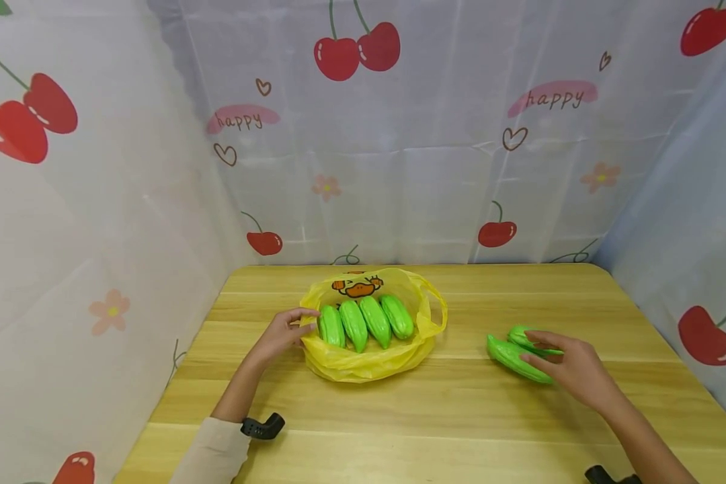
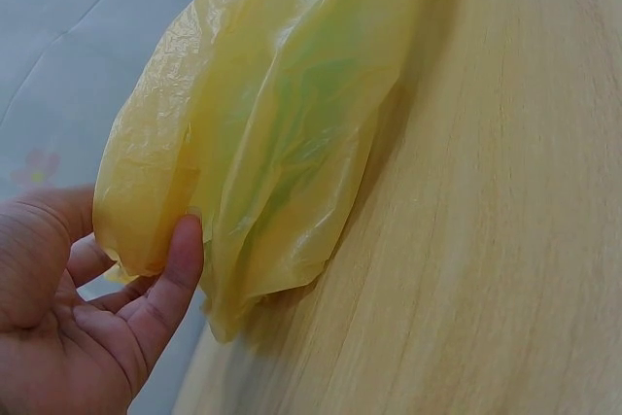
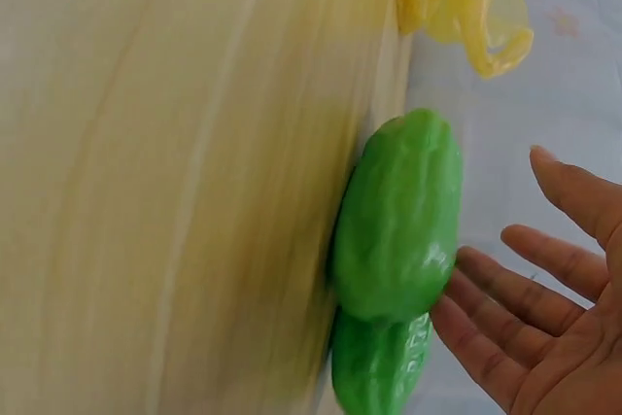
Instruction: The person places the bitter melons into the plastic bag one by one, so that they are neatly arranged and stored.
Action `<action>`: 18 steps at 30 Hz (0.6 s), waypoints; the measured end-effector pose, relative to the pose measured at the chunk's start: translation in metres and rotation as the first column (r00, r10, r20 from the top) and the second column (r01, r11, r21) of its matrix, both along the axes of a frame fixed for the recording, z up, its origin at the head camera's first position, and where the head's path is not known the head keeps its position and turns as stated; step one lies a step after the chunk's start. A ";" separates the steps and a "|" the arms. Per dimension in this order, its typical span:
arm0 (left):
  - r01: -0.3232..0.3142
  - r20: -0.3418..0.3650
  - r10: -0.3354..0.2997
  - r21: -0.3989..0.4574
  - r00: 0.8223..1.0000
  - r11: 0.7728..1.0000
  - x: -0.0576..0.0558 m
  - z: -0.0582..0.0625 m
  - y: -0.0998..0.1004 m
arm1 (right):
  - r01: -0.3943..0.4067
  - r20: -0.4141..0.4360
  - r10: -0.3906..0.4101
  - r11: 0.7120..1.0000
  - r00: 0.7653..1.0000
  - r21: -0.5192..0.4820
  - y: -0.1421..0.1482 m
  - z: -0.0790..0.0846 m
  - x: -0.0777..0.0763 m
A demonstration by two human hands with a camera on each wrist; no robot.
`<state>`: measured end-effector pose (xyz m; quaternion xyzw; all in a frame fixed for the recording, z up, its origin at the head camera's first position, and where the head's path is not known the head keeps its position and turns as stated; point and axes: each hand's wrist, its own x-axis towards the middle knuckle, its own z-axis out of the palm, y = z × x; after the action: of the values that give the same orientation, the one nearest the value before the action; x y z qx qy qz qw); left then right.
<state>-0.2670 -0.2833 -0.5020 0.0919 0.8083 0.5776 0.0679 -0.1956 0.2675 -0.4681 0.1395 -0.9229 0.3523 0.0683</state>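
Note:
A yellow plastic bag with a duck-face print lies with its mouth spread wide. Several glossy green ridged bitter melons, toy-like in look, sit side by side in it. My left hand holds the bag's left rim, thumb on the near side and fingers behind the plastic. On the right, my right hand hovers at two more melons, its fingers spread and curved loosely. The nearer bitter melon partly hides the farther bitter melon. The right wrist view shows the fingertips close beside one bitter melon.
Everything lies on a light wooden table. A white curtain printed with cherries, hearts and "happy" encloses the back and sides. One handle loop of the bag sticks out to the right. A black band circles the left wrist.

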 end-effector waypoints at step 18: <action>0.009 -0.004 -0.009 -0.001 1.000 1.000 0.001 0.002 0.000 | -0.042 0.066 0.034 0.992 0.997 0.116 0.009 -0.017 -0.005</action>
<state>-0.2665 -0.2831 -0.5004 0.0967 0.8083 0.5767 0.0691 -0.2005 0.2761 -0.4856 0.1494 -0.9409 0.3031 0.0235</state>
